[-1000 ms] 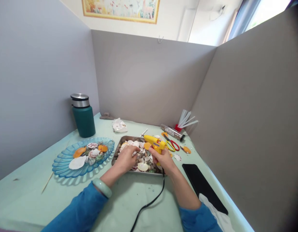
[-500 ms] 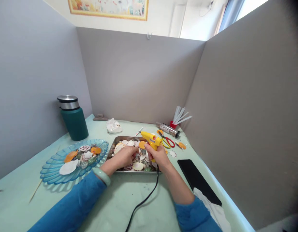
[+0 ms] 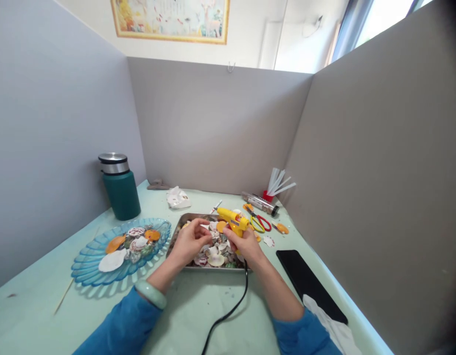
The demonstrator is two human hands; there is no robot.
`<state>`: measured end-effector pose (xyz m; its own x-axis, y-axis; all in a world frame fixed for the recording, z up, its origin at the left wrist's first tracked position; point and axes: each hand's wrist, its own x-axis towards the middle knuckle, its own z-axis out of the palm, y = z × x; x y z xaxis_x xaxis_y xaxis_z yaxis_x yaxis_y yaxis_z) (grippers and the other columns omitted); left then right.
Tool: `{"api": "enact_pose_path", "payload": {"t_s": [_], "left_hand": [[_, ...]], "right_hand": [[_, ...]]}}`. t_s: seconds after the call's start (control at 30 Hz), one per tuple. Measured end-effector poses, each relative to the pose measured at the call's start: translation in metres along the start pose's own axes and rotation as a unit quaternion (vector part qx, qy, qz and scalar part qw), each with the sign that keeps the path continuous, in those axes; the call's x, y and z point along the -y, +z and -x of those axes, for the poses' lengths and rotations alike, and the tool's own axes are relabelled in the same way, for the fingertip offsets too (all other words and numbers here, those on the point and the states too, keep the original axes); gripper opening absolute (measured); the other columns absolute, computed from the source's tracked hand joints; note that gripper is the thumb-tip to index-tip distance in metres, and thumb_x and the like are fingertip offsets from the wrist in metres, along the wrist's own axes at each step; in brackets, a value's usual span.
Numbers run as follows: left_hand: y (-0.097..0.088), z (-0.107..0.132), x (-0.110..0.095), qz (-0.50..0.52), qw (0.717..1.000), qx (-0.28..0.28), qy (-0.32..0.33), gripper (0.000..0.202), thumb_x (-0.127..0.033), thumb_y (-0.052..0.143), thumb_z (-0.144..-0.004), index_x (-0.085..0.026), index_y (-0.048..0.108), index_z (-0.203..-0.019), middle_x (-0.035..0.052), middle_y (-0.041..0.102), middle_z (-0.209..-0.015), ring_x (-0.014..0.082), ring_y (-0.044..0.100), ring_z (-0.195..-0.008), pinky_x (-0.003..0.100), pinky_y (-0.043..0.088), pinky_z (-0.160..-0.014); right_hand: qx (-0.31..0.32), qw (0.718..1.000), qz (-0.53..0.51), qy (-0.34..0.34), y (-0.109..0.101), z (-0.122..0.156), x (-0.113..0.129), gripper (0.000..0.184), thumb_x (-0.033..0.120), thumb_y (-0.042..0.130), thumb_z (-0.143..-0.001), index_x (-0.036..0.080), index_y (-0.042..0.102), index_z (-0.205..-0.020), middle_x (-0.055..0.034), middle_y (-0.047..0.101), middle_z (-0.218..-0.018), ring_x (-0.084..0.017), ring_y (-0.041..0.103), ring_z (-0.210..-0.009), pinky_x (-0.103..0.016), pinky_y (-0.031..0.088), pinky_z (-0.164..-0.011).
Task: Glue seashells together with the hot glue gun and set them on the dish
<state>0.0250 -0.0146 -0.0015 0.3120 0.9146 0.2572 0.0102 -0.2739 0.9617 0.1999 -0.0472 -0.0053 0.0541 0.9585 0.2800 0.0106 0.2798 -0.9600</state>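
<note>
My right hand point(image 3: 246, 245) is closed round a yellow hot glue gun point(image 3: 233, 220), whose nozzle points to the left and away from me. A black cord point(image 3: 228, 315) runs from it toward me. Over the left part of a metal tray point(image 3: 209, 269) is my left hand point(image 3: 189, 242), its fingers curved and a gap between thumb and forefinger. No object can be made out between them. Many mixed seashells point(image 3: 216, 260) fill the tray, and my hands hide part of them. A pale green bangle point(image 3: 151, 294) circles my left wrist.
At left stand a blue plate point(image 3: 83, 278) with shells and a green bottle point(image 3: 121, 195). Right of the tray lie scissors point(image 3: 263, 224), a black phone point(image 3: 309, 283) and a white cloth point(image 3: 329, 323). Behind are glue sticks point(image 3: 275, 182), a clear tube point(image 3: 260, 203) and grey partitions point(image 3: 220, 128).
My left hand has risen from among the shells, and its fingers have parted. My right hand still holds the glue gun. The whole view has shifted slightly.
</note>
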Motion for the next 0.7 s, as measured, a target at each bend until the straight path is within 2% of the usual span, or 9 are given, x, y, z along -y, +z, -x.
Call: {"api": "enact_pose_path", "payload": {"t_s": [0.2, 0.4, 0.47, 0.6, 0.7], "left_hand": [[0.014, 0.009, -0.008, 0.042, 0.999, -0.016, 0.018, 0.038, -0.019, 0.068, -0.064, -0.017, 0.052, -0.1, -0.0037, 0.062, -0.068, 0.0136, 0.064, -0.061, 0.028, 0.052, -0.062], [0.019, 0.011, -0.007, 0.145, 0.989, -0.03, -0.031, 0.043, -0.022, 0.071, -0.064, -0.017, 0.047, -0.099, -0.0051, 0.062, -0.065, 0.0127, 0.064, -0.061, 0.032, 0.055, -0.069], [0.019, 0.011, -0.005, 0.126, 0.991, -0.042, -0.021, 0.042, -0.022, 0.07, -0.065, -0.017, 0.047, -0.1, -0.0049, 0.062, -0.065, 0.0128, 0.064, -0.06, 0.032, 0.054, -0.068], [0.018, 0.011, -0.003, 0.025, 0.997, -0.07, 0.032, 0.037, -0.02, 0.065, -0.069, -0.018, 0.049, -0.102, -0.003, 0.062, -0.069, 0.0139, 0.063, -0.063, 0.031, 0.053, -0.066], [0.018, 0.013, -0.002, -0.044, 0.994, -0.075, 0.073, 0.033, -0.018, 0.061, -0.072, -0.018, 0.05, -0.103, -0.001, 0.063, -0.072, 0.0151, 0.064, -0.067, 0.03, 0.053, -0.067]], "right_hand": [[0.017, 1.0, -0.004, 0.02, 0.0, 0.001, -0.003, 0.029, 0.045, 0.067, -0.076, 0.017, 0.061, -0.079, 0.0056, 0.051, -0.051, -0.006, 0.041, -0.039, -0.019, 0.033, -0.039], [0.023, 0.999, -0.018, 0.034, 0.002, 0.001, -0.001, 0.028, 0.043, 0.068, -0.075, 0.017, 0.061, -0.083, 0.0037, 0.059, -0.056, -0.007, 0.044, -0.04, -0.02, 0.036, -0.04], [0.014, 0.999, -0.022, 0.032, 0.002, 0.001, 0.0, 0.029, 0.043, 0.069, -0.074, 0.017, 0.061, -0.082, 0.0033, 0.059, -0.057, -0.007, 0.044, -0.039, -0.02, 0.036, -0.04], [-0.006, 0.999, -0.017, 0.031, 0.002, 0.002, 0.001, 0.03, 0.045, 0.067, -0.074, 0.016, 0.062, -0.08, 0.0023, 0.06, -0.057, -0.007, 0.045, -0.04, -0.02, 0.035, -0.04], [0.011, 0.999, 0.002, 0.035, 0.004, 0.003, 0.003, 0.028, 0.042, 0.068, -0.074, 0.016, 0.062, -0.081, 0.003, 0.058, -0.057, -0.006, 0.044, -0.039, -0.02, 0.034, -0.04]]}}
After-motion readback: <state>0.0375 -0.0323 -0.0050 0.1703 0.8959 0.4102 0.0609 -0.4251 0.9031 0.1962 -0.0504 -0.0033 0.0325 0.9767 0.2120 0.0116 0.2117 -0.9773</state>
